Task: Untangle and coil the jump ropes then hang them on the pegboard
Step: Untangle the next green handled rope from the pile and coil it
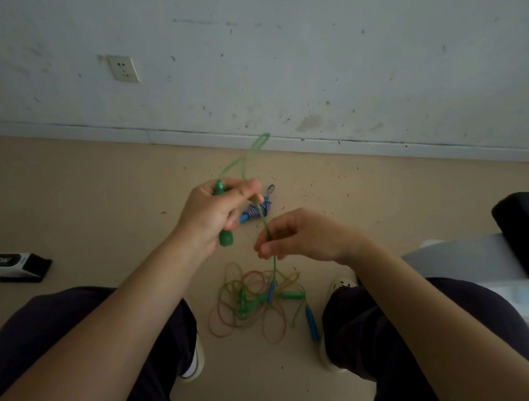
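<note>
Left hand: the left hand [212, 214] is closed round a green handle [223, 215], which runs up and down through the fist, its butt end poking out below the palm and its top showing by the thumb.
Green rope: the green rope [245, 161] leaves the top of that handle, rises into a narrow loop in front of the skirting, then comes back down past the left fingers to the other hand.
Right hand: the right hand [298, 236] pinches the same green rope between thumb and fingertips, just below and to the right of the left hand (the two hands are near but apart).
Below the pinch: the rope drops from the right hand straight down to the tangled pile [258, 300] on the floor.
Tangled pile: thin loops in green, reddish and yellowish tones lie between the person's feet, with green handles and two blue handles [311, 322] mixed in; which cord belongs to which handle I cannot tell.
Patterned rope: a blue-and-white braided rope [262, 208] lies bunched on the floor beyond the hands, partly hidden by them.
Floor: the tan floor [89, 183] meets a scuffed white wall [281, 63] with a socket [123, 68].
Left edge: a black-and-white box [16, 265] lies on the floor.
Right edge: a dark padded seat [521, 219].
</note>
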### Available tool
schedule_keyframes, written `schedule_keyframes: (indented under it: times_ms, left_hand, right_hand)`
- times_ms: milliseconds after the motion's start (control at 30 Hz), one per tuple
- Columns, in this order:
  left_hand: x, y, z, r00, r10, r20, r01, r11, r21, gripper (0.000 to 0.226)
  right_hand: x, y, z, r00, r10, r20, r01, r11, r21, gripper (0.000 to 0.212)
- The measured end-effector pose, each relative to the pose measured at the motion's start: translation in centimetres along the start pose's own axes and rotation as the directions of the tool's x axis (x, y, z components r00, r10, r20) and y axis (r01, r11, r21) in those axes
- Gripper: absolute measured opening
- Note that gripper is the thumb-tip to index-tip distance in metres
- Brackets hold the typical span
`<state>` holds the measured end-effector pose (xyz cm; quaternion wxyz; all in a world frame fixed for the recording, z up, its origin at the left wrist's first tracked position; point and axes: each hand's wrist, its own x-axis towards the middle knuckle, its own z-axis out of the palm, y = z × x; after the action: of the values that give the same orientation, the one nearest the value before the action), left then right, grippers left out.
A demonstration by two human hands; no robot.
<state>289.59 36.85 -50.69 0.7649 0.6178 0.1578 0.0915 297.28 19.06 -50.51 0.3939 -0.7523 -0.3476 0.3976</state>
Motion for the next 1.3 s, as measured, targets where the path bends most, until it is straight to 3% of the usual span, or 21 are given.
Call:
schedule_keyframes:
  times_ms: [100,167,200,300,400,533,700,800,867,967,1033,1167,1233,1300]
  left_hand:
    - [0.5,0.5,-1.5,0.965,0.044,-0.258,-0.061,0.997,-0.057,0.019]
    - [0.6,0.6,-2.4,0.945,0.04,-0.324,-0.034,0.999,0.023,0.024]
    - [0.6,0.5,-2.6,0.959,0.024,-0.284,0.009,0.993,0.116,0.035]
    - [0.1,0.1,-1.7,0.992,-0.13,0.007,0.117,0.911,0.396,0.065]
    - [-0.4,-0.9,-0.3,0.92,-0.28,0.273,0.091,0.832,0.547,0.033]
    - [-0.5,-1.2,0.1,0.893,-0.298,0.339,0.018,0.774,0.633,0.01]
    - [0.4,1.3,-2.4,0.958,-0.203,0.202,0.043,0.798,0.601,0.015]
    - [0.5,2.2,-3.7,0.943,-0.257,0.212,0.045,0.728,0.684,0.019]
    - [0.4,2.2,-3.8,0.931,-0.281,0.233,0.024,0.684,0.729,0.017]
    - [0.2,2.0,-3.1,0.95,-0.198,0.242,-0.023,0.726,0.687,0.013]
    - [0.0,2.0,-2.5,0.942,-0.176,0.286,-0.052,0.765,0.642,0.01]
    - [-0.3,1.1,-1.5,0.903,-0.206,0.378,-0.035,0.84,0.541,0.019]
    - [-0.4,0.4,-0.9,0.907,-0.195,0.374,-0.025,0.86,0.51,0.008]
    - [-0.1,0.2,-0.9,0.916,-0.211,0.342,0.003,0.855,0.519,0.012]
  right_hand:
    - [0.0,0.3,-0.4,0.998,0.029,-0.058,-0.04,0.977,-0.21,0.01]
    - [0.0,0.2,-1.1,0.991,0.025,-0.132,-0.05,0.981,-0.187,0.012]
    - [-0.1,0.3,-1.4,0.986,0.012,-0.169,-0.031,0.994,-0.109,0.013]
    - [-0.4,-0.3,-1.9,0.954,-0.058,-0.295,0.116,0.976,0.183,0.014]
    - [-0.5,-1.1,-1.9,0.933,-0.068,-0.355,0.218,0.89,0.401,0.012]
    - [-0.5,-1.4,-2.2,0.896,-0.012,-0.445,0.248,0.843,0.477,0.013]
    - [-0.6,0.1,-2.9,0.776,0.164,-0.609,0.063,0.941,0.333,0.015]
    - [-0.7,0.8,-3.6,0.733,0.217,-0.645,0.003,0.946,0.323,0.016]
    - [-1.0,0.9,-4.1,0.744,0.195,-0.639,-0.044,0.969,0.244,0.017]
    - [-1.1,1.0,-3.9,0.732,0.093,-0.675,-0.173,0.984,-0.052,0.033]
    - [-1.2,0.4,-3.3,0.701,-0.036,-0.712,-0.129,0.976,-0.176,0.039]
    - [-1.2,-1.1,-1.4,0.865,-0.235,-0.443,0.19,0.971,-0.145,0.036]
    - [-0.8,-1.3,-0.2,0.935,-0.18,-0.305,0.187,0.982,-0.007,0.035]
    - [-0.5,-1.2,0.2,0.961,-0.127,-0.245,0.133,0.991,0.009,0.027]
